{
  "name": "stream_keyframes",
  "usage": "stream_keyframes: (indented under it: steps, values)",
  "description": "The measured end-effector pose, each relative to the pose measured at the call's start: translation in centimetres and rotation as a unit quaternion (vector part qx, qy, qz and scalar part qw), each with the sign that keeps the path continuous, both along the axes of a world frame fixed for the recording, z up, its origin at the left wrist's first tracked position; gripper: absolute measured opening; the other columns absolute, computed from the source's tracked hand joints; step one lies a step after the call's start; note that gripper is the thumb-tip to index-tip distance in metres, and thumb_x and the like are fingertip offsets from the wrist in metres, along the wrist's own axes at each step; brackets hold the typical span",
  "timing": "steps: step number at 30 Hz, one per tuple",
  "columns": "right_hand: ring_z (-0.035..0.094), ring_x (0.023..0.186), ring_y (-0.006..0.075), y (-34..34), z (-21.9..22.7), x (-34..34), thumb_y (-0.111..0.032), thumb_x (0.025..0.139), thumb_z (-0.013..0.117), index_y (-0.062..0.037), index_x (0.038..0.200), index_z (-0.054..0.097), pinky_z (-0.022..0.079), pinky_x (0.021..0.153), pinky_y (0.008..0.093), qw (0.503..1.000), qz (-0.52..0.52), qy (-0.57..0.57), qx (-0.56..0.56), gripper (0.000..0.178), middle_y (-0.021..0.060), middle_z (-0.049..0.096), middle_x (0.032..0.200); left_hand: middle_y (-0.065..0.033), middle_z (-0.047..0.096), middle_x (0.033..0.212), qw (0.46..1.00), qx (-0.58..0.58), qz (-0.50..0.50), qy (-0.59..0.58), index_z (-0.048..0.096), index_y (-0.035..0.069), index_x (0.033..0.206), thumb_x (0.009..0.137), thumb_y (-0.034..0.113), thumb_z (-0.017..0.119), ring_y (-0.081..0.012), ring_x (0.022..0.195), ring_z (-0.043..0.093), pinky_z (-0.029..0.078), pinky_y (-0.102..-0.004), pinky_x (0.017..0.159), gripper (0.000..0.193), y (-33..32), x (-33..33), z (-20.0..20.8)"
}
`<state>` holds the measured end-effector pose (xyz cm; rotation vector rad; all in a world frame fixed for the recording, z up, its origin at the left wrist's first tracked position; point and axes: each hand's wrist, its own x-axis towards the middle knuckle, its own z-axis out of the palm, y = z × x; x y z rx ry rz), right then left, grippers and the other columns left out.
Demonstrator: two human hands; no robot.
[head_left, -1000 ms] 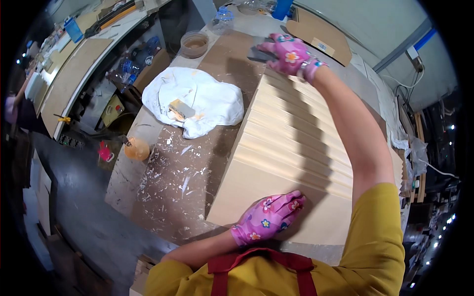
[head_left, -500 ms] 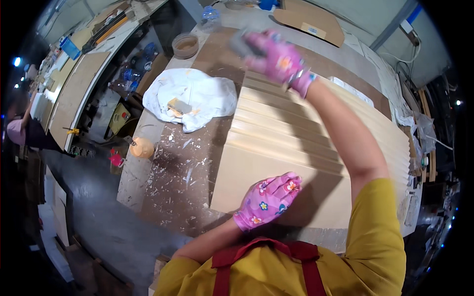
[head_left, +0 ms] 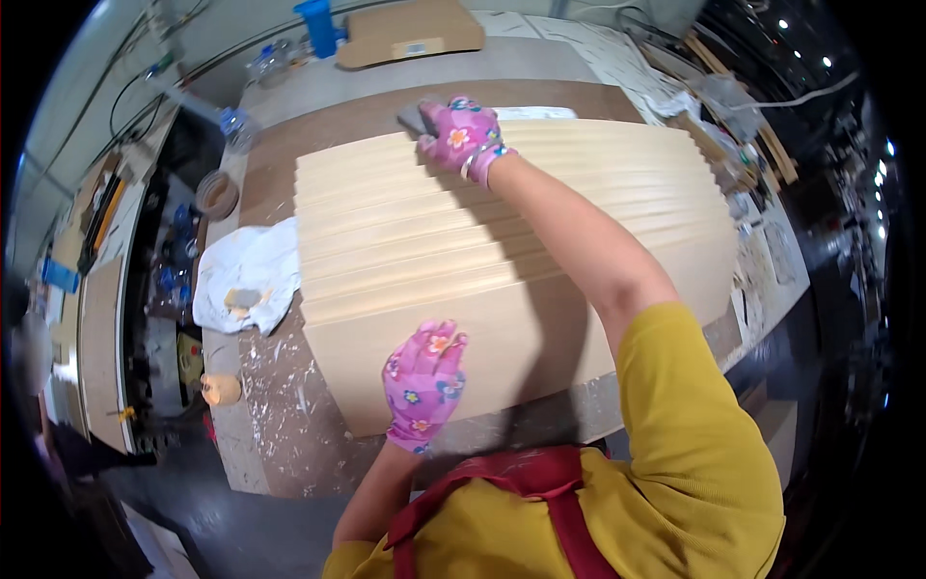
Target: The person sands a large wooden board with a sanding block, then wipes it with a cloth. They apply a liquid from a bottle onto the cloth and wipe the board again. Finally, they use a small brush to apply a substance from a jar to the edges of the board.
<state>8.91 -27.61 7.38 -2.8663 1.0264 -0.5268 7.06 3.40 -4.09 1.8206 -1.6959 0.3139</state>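
A large pale beige panel (head_left: 502, 222) with long parallel ridges lies on the workbench in front of me. My right hand (head_left: 461, 138), in a pink flowered glove, reaches over to the panel's far edge. It grips a grey sanding sponge (head_left: 415, 121), which is partly covered by the fingers. My left hand (head_left: 424, 381), in a matching glove, rests on the smooth near part of the panel. Its fingers are stretched out and hold nothing.
Left of the panel, a white cloth (head_left: 260, 265) bears a small block (head_left: 243, 298). An orange-topped container (head_left: 221, 390) and a round tub (head_left: 217, 193) stand along the bench's left side. At the back are a blue cup (head_left: 316, 27) and a brown board (head_left: 410, 29).
My view has swung to the right, so the panel lies more squarely before me. My right hand still grips the sponge near the far edge; my left hand stays flat on the panel.
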Motion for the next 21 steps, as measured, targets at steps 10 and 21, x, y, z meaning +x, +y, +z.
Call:
stream_keyframes:
  steps: [10,21]
  values:
    - [0.066,0.098,0.0330,-6.1,0.1,-15.6,-0.025,0.080,0.064,-0.0156,0.120,0.062,0.054,0.084,0.0454,0.974,-0.166,0.004,0.155,0.040,0.0192,0.065,0.109,-0.0042,0.064,0.121,0.999,-0.004,0.015,-0.041,0.070,0.015,0.105,0.068,0.005,0.067,-0.0294,0.117,0.058,0.047,-0.0458,0.092,0.038,0.3,-0.5,0.8]
    - [0.064,0.101,0.0359,-11.8,-3.6,-30.0,-0.040,0.078,0.065,-0.0221,0.128,0.059,0.053,0.086,0.0477,0.975,-0.218,-0.005,0.049,0.053,0.0167,0.064,0.116,-0.0160,0.058,0.128,0.999,0.005,0.018,-0.038,0.061,0.008,0.119,0.074,0.005,0.062,-0.0384,0.123,0.051,0.041,-0.0514,0.100,0.045,-0.5,-2.4,1.1]
